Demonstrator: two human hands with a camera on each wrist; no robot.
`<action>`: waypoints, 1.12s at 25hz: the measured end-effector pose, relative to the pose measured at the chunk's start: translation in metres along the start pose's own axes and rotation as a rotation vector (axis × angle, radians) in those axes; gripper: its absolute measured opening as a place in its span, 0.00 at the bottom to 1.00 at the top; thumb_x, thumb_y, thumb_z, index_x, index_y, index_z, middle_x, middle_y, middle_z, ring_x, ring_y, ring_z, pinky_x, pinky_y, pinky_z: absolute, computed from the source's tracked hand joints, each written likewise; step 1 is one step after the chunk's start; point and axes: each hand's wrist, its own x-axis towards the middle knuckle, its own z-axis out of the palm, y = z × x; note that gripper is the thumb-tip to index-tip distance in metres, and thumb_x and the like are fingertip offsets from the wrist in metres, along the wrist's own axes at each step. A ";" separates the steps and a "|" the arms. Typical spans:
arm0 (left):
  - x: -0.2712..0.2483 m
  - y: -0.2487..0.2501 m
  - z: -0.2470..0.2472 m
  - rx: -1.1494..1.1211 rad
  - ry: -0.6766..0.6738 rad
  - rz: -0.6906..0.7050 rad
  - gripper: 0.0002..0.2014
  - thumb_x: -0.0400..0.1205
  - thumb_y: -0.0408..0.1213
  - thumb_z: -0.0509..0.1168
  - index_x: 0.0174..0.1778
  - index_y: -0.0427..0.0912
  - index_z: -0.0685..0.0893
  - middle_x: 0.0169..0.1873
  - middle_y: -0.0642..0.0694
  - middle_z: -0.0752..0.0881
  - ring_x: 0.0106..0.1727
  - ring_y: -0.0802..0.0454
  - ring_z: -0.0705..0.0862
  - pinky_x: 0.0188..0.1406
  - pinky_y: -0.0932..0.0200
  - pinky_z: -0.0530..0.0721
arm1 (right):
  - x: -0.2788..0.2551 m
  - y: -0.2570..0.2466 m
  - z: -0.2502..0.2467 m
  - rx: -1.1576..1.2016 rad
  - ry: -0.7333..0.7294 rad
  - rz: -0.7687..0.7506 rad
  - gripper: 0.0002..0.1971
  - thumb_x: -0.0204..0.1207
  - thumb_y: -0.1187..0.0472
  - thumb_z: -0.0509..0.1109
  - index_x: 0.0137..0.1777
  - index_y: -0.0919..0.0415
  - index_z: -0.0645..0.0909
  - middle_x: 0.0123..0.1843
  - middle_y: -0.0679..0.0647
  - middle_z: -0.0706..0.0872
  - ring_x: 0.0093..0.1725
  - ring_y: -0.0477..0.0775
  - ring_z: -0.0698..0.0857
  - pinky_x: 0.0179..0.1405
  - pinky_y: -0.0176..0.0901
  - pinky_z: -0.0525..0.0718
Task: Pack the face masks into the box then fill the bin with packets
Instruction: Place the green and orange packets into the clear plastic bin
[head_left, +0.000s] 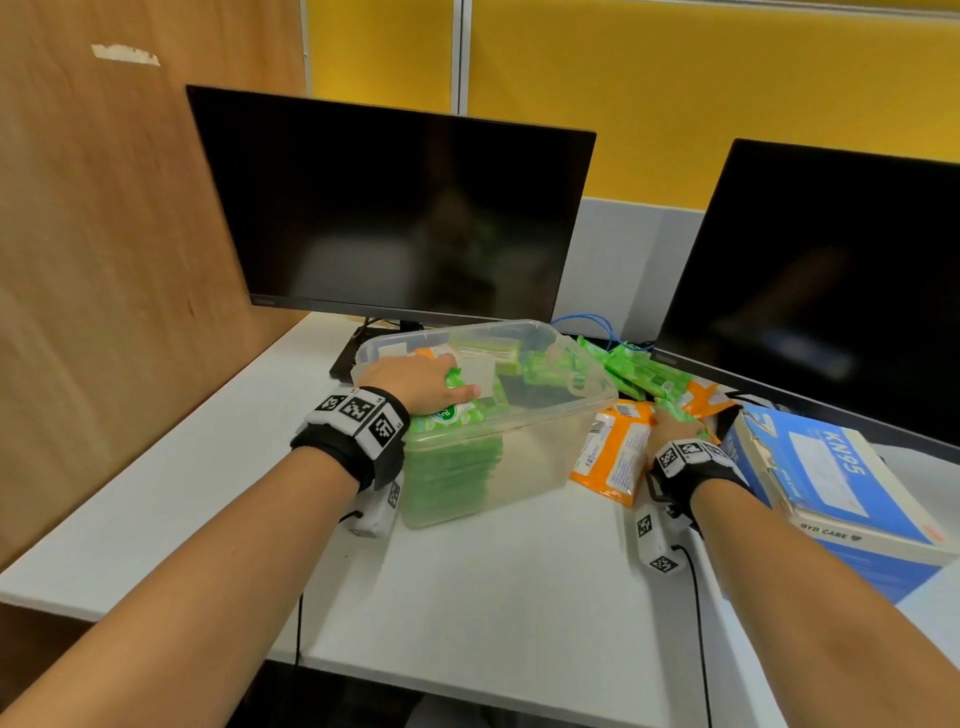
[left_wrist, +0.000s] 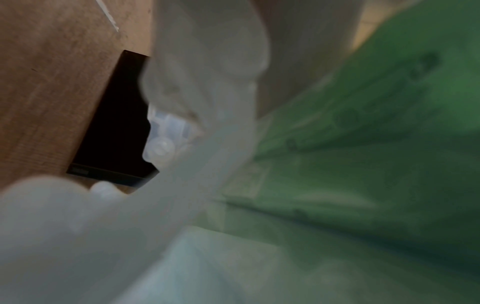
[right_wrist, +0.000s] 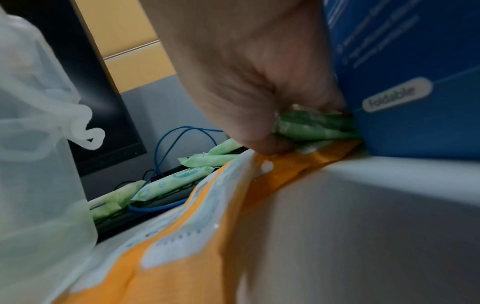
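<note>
**A:** Where are the packets?

**B:** Many sit in the clear plastic bin (head_left: 524, 415) at the middle of the white desk (head_left: 493, 597). Green packets (head_left: 452, 467) are stacked against its near-left wall, with more lying loose further back inside. The left hand (head_left: 415, 382) reaches over the bin's near-left rim and rests on a green packet at the top of that stack, fingers wrapped over it and thumb stretched out to the right.

**A:** And the left wrist camera?

**B:** Mostly blur: the bin's pale wall (left_wrist: 182, 185) and a green mass (left_wrist: 363, 164) behind it.

**A:** The other hand?

**B:** The right hand (right_wrist: 259, 82) is down on the loose pile to the right of the bin, its fingers clamped on a bunch of green packets (right_wrist: 319, 127), squeezed just beside the blue mask box (right_wrist: 415, 92). An orange packet (head_left: 613, 452) lies on the desk between the bin and that hand, and another orange one (head_left: 709, 397) lies further back.

**A:** Any packets left outside?

**B:** Yes, a heap of green ones (head_left: 639, 369) lies far right of the bin, by a blue cable (head_left: 592, 322).

**A:** And the mask box?

**B:** It lies at the right edge of the desk, marked KN95, its end flap (head_left: 727, 421) open towards the hand. I can't tell what it holds.

**A:** Around all that?

**B:** Two dark monitors, one behind the bin (head_left: 395, 208) and one on the right (head_left: 831, 291), a wooden panel (head_left: 104, 260) on the left, and a yellow partition (head_left: 675, 78) at the back.
</note>
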 end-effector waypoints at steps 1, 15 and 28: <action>0.001 0.000 0.001 -0.004 0.000 -0.006 0.37 0.78 0.72 0.46 0.80 0.55 0.61 0.78 0.46 0.70 0.74 0.42 0.75 0.70 0.40 0.75 | 0.001 0.002 0.002 -0.050 0.046 -0.033 0.27 0.80 0.53 0.61 0.79 0.49 0.63 0.76 0.70 0.68 0.73 0.74 0.70 0.70 0.67 0.73; 0.002 -0.001 -0.006 -0.136 0.116 -0.036 0.18 0.87 0.48 0.53 0.66 0.39 0.73 0.63 0.38 0.83 0.63 0.40 0.81 0.60 0.46 0.76 | -0.100 -0.035 -0.112 0.499 0.696 -0.427 0.20 0.77 0.68 0.65 0.68 0.53 0.77 0.55 0.59 0.85 0.50 0.62 0.85 0.43 0.46 0.80; -0.004 -0.009 -0.012 -0.737 0.552 -0.056 0.24 0.87 0.53 0.46 0.60 0.37 0.77 0.56 0.35 0.82 0.60 0.37 0.79 0.62 0.43 0.76 | -0.174 -0.139 -0.069 1.186 -0.136 -0.759 0.02 0.77 0.66 0.68 0.47 0.64 0.81 0.44 0.58 0.85 0.38 0.51 0.85 0.31 0.43 0.86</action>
